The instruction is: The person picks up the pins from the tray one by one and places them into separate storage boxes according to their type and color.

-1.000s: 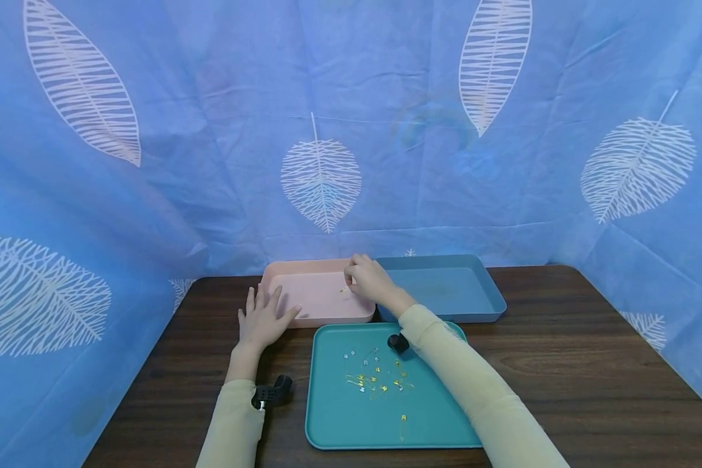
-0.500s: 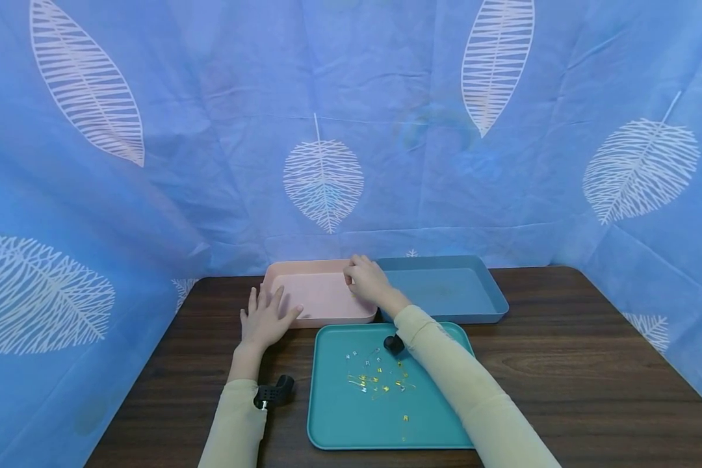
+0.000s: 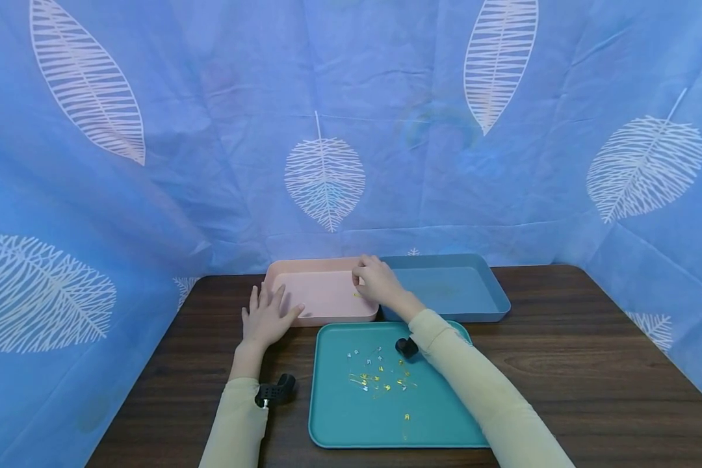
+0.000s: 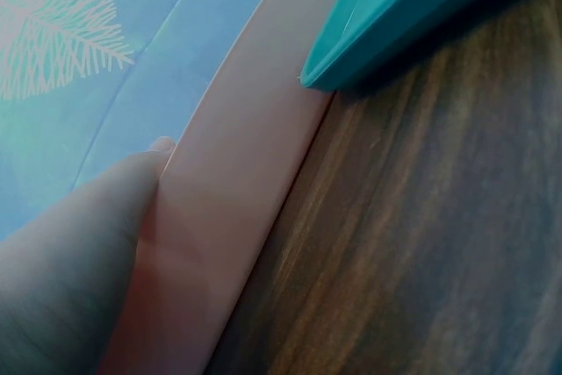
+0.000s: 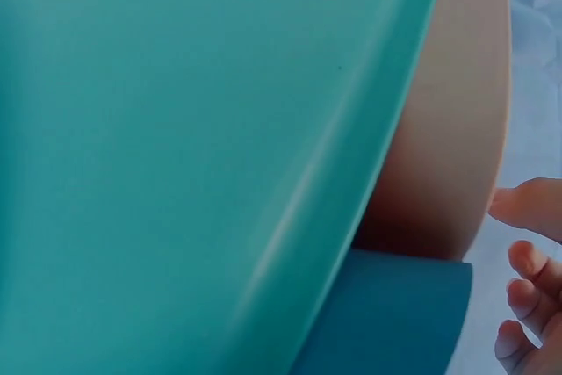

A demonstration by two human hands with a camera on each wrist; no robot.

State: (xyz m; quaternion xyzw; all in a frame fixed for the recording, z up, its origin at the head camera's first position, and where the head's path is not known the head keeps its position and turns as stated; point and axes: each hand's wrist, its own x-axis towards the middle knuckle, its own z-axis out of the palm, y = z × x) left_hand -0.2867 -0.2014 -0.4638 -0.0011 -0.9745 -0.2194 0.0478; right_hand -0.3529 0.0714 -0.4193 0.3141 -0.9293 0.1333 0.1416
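Several small gold and silver safety pins (image 3: 380, 368) lie scattered on a teal tray (image 3: 345, 429). My left hand (image 3: 264, 323) rests against the front left corner of a pink tray (image 3: 312, 320), its fingers spread. In the left wrist view, part of it shows at the pink tray's wall. My right hand (image 3: 379, 281) is over the pink tray's right end with its fingers bent. Just below its fingertips shows a small gold thing (image 3: 357, 295), too small to make out. Whether the fingers pinch anything is not clear; the right wrist view shows the thumb (image 5: 531, 205) apart from several fingertips.
A blue tray (image 3: 462, 316) adjoins the pink one on the right, with the right wrist passing over its left end. All the trays stand on a dark wooden table (image 3: 550, 364). A blue cloth (image 3: 415, 182) with white leaf prints hangs behind.
My right hand has shifted slightly to the right over the pink tray, with its forearm. The left hand stays in place. The view itself has moved a little.
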